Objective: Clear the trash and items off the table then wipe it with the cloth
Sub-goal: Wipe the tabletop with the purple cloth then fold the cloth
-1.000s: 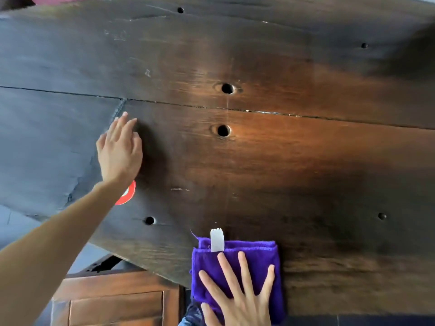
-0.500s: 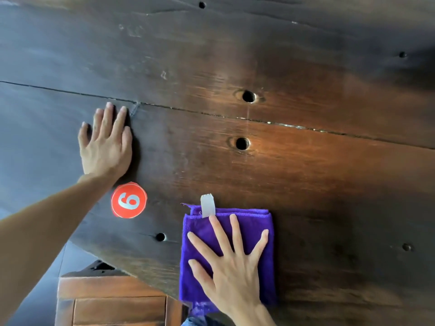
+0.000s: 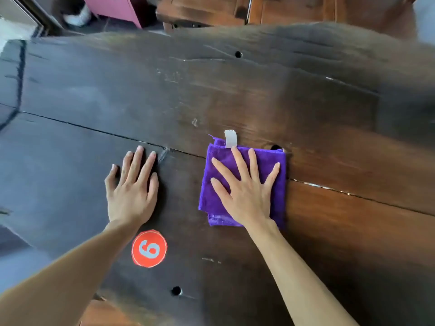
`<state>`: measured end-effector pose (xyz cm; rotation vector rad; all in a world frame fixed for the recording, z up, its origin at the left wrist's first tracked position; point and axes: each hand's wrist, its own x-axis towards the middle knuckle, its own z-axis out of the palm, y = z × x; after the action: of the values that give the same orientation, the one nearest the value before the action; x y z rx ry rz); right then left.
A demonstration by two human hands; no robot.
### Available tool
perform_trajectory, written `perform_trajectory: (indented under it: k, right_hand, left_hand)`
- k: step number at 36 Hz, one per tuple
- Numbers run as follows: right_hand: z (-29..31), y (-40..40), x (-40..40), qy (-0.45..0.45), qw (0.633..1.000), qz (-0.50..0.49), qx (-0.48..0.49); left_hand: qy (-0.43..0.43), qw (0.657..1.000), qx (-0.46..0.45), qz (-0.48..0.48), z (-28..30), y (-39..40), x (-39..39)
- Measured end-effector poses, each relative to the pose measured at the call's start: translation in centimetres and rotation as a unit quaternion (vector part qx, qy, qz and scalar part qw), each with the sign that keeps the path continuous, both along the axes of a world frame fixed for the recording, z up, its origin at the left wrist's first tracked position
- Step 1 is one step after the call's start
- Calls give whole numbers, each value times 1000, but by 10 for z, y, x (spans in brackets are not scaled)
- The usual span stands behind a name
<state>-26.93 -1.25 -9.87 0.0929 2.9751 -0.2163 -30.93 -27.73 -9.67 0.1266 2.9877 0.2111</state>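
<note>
A folded purple cloth (image 3: 277, 165) with a white tag lies flat on the dark wooden table (image 3: 259, 90), across the seam between two planks. My right hand (image 3: 244, 187) presses down on it with fingers spread. To its left, my left hand (image 3: 131, 187) rests flat on the bare wood, fingers together, holding nothing. No trash shows on the table.
A round orange sticker (image 3: 149, 248) with the number 6 is stuck near the table's near edge, just below my left wrist. Small round holes dot the planks. Beyond the far edge stand a wooden chair (image 3: 270, 10) and a pink cabinet (image 3: 115, 7).
My right hand has pushed the cloth away from the near edge toward the table's middle, up to the plank seam. My left hand stays flat in about the same spot. The view has tilted up.
</note>
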Motion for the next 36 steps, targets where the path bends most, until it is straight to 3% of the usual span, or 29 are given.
perform_trajectory:
  k: [26,36]
  right_hand:
    - [6,133,-317,23,996,-81,0]
    - [12,126,-342,13,993,-114,16]
  left_hand:
    - [35,999,3,12,-4,0,-3]
    - [36,999,-9,-9,-12,-5,-3]
